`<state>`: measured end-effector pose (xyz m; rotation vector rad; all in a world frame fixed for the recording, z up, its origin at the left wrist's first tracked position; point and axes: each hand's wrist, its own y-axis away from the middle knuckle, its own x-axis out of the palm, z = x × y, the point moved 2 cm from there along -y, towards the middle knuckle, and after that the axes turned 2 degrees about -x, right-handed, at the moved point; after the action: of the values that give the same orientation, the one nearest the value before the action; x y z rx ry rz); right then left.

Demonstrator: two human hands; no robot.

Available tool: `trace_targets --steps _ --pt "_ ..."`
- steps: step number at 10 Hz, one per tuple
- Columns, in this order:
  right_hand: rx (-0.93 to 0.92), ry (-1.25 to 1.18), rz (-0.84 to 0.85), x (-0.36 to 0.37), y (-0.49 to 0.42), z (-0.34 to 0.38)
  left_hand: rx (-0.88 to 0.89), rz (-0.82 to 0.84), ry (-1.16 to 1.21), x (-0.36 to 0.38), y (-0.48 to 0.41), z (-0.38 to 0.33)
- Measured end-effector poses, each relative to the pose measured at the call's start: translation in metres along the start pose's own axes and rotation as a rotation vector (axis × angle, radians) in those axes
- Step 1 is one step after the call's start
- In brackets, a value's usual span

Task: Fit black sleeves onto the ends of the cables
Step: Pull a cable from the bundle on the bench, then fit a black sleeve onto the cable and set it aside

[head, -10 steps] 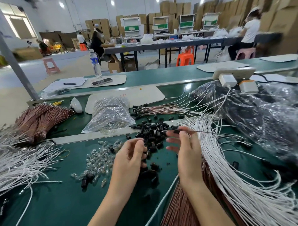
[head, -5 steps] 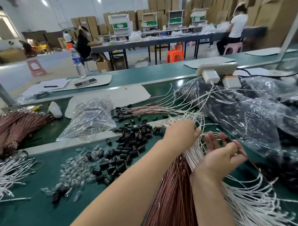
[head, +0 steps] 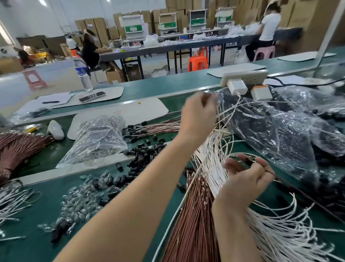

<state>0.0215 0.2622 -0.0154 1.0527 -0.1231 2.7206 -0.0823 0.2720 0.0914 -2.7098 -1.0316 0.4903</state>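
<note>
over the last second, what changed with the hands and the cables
The left hand left the sleeve pile, crossed to the white cables and rose toward the far side, fingers curled; blur hides what it holds. The right hand swung right, keeping its pinch on a black sleeve. The sleeve pile and clear bag stayed put.

A green counter [head: 168,86] runs across a big hall with a pale floor [head: 61,74] and a white wall [head: 46,16]. Brown boxes [head: 97,28] are stacked high at the back. A long dark table [head: 186,47] stands mid-room, with an orange stool [head: 197,59] by it and a pink stool [head: 34,79] far left. A ceiling light [head: 42,2] glows overhead.
</note>
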Motion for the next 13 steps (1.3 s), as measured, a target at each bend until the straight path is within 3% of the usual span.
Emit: trace_targets --steps 1,2,3,4,6,7,8,9,10,11,12,13 --pt "-0.028 0.043 0.045 0.002 0.009 0.003 -0.095 -0.169 0.441 -0.050 0.008 -0.042" --pt "-0.054 0.118 0.166 0.008 0.023 0.003 -0.073 -0.402 0.818 -0.114 0.012 -0.050" --pt "-0.054 0.187 0.309 0.013 0.036 -0.003 0.041 -0.477 1.115 -0.194 0.029 -0.038" --pt "-0.046 0.241 0.417 0.016 0.046 -0.010 0.100 -0.520 1.149 -0.259 0.061 0.015" --pt "0.035 0.331 0.594 0.020 0.056 -0.022 -0.396 -0.785 0.613 -0.338 0.159 0.128" --pt "0.115 0.358 0.684 0.022 0.060 -0.026 -0.570 -0.802 0.409 -0.351 0.202 0.169" --pt "0.168 0.353 0.748 0.023 0.063 -0.027 -0.694 -0.851 0.114 -0.355 0.226 0.176" --pt "0.198 0.368 0.795 0.022 0.066 -0.029 -0.733 -0.840 -0.378 -0.341 0.227 0.151" --pt "0.258 0.383 0.800 0.021 0.068 -0.035 -0.630 -0.901 -0.719 -0.309 0.216 0.113" --pt "0.350 0.334 0.797 0.020 0.068 -0.038 -0.476 -0.931 -0.815 -0.276 0.202 0.078" --pt "0.456 0.259 0.804 0.019 0.068 -0.040 -0.132 -1.114 -0.772 -0.269 0.190 0.056" --pt "0.519 0.228 0.827 0.020 0.068 -0.041 0.348 -1.052 -0.762 -0.259 0.168 0.043"
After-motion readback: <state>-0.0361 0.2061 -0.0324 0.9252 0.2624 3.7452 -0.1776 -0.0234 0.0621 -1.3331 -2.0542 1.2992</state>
